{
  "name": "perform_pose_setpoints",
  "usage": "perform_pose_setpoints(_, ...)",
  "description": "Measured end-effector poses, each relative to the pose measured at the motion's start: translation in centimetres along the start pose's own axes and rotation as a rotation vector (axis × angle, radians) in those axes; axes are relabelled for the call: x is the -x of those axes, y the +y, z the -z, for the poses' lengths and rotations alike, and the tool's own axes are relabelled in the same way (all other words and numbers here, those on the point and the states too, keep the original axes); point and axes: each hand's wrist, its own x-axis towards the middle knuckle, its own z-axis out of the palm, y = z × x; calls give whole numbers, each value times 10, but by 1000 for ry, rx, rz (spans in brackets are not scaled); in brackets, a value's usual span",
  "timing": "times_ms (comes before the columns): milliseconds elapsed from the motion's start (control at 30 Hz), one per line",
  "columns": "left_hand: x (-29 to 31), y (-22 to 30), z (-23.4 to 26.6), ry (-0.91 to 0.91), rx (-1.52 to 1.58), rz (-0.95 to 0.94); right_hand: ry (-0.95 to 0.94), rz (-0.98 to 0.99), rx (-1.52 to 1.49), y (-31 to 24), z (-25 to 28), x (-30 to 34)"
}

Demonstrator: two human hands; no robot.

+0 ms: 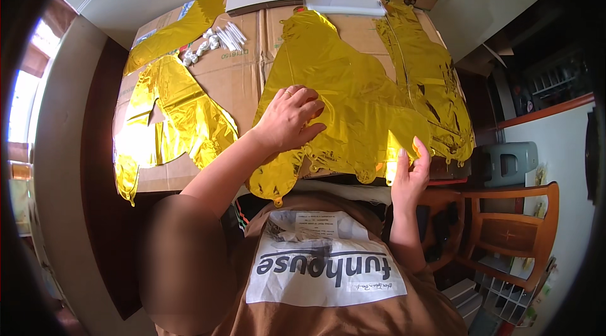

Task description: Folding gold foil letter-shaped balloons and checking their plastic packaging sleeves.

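Brown shirt (303, 317) closest to us, a white printed panel across it, and just beyond it a cardboard-topped table (233, 74) full of shine! Centre stage is the big gold foil shape (344, 71), apparently an uninflated balloon, lying flat in the middle, its near edge along the side where the person sits. Look at the line of it: the long axis slants from the far middle down towards the near right, and the two hands sit along that near half.

Left hand (290, 120) is well over the left part of the foil, back upward, fingers loosely curled, thumb pointing right — whether that grip has any foil under it, I cannot tell. Right hand (410, 178) is the nearer one to the low right end, just beside the edge, palm turned inward, thumb and fingers parted in an easy, spread grip. So most of the foil runs away to the far side of both, with a broad stretch of it lying between them.

Around the action: a crumpled gold piece (189, 96) off to the left, a darker gold piece (432, 77) on the right, and at the far left — a small bundle of white sticks (231, 36).
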Motion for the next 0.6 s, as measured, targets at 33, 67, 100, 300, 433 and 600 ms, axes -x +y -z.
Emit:
perform_pose_setpoints(33,0,0,0,-2,-1,0,4,11,-11,0,0,0)
perform_pose_setpoints(67,0,1,0,-3,-2,-1,-10,14,-22,0,0,1)
perform_pose_setpoints(100,0,1,-1,-3,-5,0,-24,16,-34,1,0,2)
perform_pose_setpoints(300,0,-1,-2,-2,-10,-9,6,47,-54,5,-4,2)
perform_pose_setpoints(433,0,-2,-2,-9,15,-2,4,48,-39,6,-4,1)
perform_pose_setpoints(600,2,-7,12,103,71,99,11,68,-46,8,-6,1)
